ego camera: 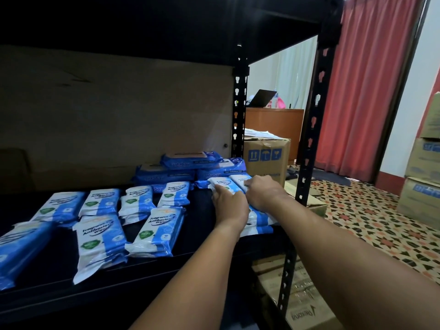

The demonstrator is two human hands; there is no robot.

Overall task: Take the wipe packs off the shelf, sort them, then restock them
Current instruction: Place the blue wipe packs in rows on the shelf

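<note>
A single wide-angle camera, worn on the person's head, looked forward and down along both forearms onto the near black shelf (pixel 166 277), taking in the tiled floor (pixel 371 217) at right.

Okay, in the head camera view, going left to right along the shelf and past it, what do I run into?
White-and-blue wipe packs lying flat on the shelf → left hand → right hand, both on the right-end packs → black shelf post → red curtain → stacked cardboard boxes.
</note>
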